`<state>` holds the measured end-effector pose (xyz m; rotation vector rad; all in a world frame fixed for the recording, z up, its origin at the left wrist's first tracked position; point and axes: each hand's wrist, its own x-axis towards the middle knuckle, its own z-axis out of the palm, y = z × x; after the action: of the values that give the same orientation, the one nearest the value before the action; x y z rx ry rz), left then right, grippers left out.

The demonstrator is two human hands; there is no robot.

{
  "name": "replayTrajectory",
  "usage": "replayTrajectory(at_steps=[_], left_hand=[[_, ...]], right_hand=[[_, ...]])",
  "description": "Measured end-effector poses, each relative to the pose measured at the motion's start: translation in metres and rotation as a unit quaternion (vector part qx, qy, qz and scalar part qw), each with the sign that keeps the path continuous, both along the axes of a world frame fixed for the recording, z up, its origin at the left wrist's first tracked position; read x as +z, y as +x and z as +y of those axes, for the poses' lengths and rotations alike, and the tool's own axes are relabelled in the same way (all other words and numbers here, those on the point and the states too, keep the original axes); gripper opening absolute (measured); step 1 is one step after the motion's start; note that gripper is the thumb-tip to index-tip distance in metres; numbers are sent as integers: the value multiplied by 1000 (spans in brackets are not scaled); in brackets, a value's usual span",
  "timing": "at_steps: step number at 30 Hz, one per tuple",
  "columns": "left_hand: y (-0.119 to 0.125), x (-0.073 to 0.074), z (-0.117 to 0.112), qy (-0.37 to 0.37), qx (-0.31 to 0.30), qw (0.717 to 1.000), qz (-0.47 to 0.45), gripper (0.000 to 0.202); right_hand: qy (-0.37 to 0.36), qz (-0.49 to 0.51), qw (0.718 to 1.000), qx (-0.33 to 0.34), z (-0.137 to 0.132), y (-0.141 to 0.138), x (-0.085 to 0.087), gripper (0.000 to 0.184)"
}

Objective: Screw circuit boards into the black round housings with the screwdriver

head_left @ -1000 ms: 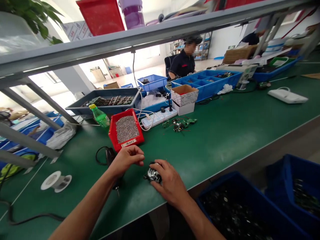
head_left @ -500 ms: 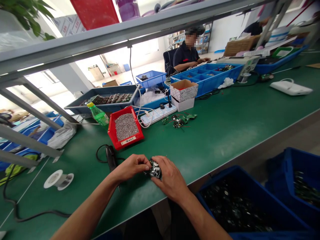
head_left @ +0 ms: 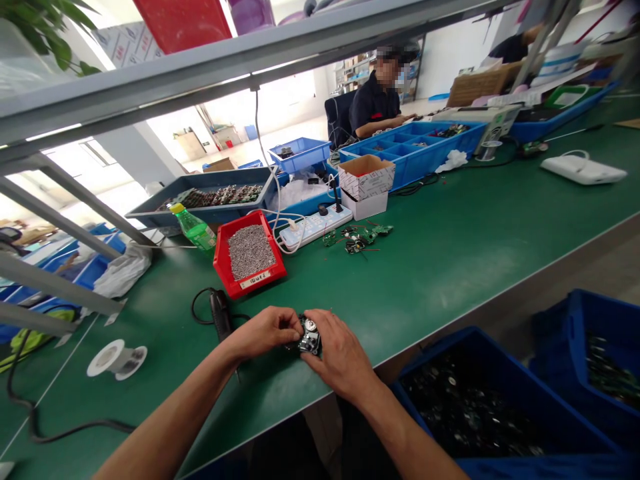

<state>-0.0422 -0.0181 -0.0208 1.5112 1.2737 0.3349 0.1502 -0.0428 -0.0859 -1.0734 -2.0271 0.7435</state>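
A small black and silver device with gears and a circuit board (head_left: 310, 341) is held just above the green table, close to its front edge. My right hand (head_left: 336, 350) wraps round its right side, fingers over the back and thumb in front. On its left edge, the fingertips of my left hand (head_left: 275, 330) are pinched together; whether something tiny is between them is hidden. A black electric screwdriver (head_left: 220, 313) with a cord lies beside my left wrist, partly covered by it. Beyond my hands stands a red bin (head_left: 220, 267) of small metal screws (head_left: 251, 251).
Loose green circuit boards (head_left: 367, 235) lie near a white power strip (head_left: 316, 227). A wire spool (head_left: 117, 360) is at the left. Blue crates (head_left: 475, 337) of parts stand below the table edge at right. A co-worker (head_left: 375, 103) sits across the table.
Both hands stay at the device, which is turned slightly so that a round silver gear shows more. The camera view has shifted a little.
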Motion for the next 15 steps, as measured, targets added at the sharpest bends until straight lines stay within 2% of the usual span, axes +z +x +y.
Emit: replayTrajectory(at_steps=[3,5,6,8,9,11,15], left_hand=[[-6,10,13,35,-7,999,25,24],[-18,19,31,118,40,989,75,27],[-26,23,44,176,84,974,119,27],[-42,26,71,285,183,906,254,29],[-50,25,85,303,210,882,293,31],[-64,19,111,309,229,857,342,34],[-77,4,139,290,219,848,385,24]], right_hand=[[-3,1,1000,0,0,0,0,63],[-4,-1,1000,2,-1,0,0,64],[-5,-3,1000,2,-1,1,1,64],[-6,-5,1000,2,-1,1,2,64],[-7,-6,1000,2,-1,1,2,64],[-7,-5,1000,2,-1,1,3,63],[-6,2,1000,3,-1,2,5,62]])
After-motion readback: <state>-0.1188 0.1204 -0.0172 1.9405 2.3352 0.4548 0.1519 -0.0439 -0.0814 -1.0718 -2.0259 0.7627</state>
